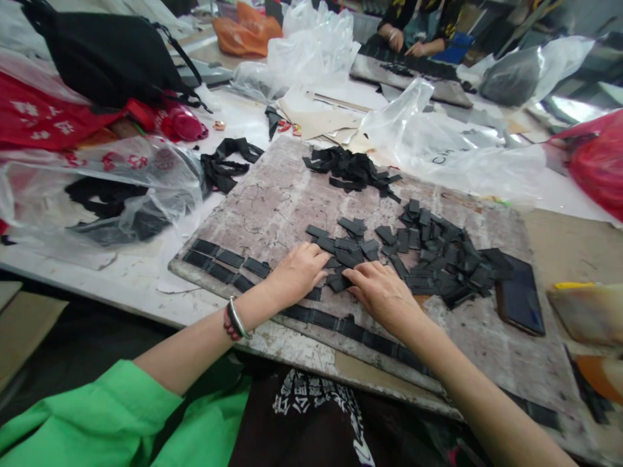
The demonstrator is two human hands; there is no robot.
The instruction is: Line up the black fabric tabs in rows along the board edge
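My left hand (302, 271) rests low over the board, its fingers curled and pressed together beside a loose cluster of flat black strip pieces (348, 245). What lies under those fingertips is hidden. My right hand (382, 290) pinches the edge of one small black fabric-like piece (337, 281) between thumb and fingers, just right of my left hand. A larger heap of similar pieces (438, 250) lies beyond my right hand. Along the board's near edge run rows of black pieces (224, 263) laid end to end, partly covered by my forearms.
The worn board (257, 194) carries a tangle of black strips (348, 168) at its far side and a phone (520, 295) at right. Clear plastic bags (452, 152), a black bag (107, 58) and a red bag (601, 162) surround it. A co-worker's hands (409, 45) show across the table.
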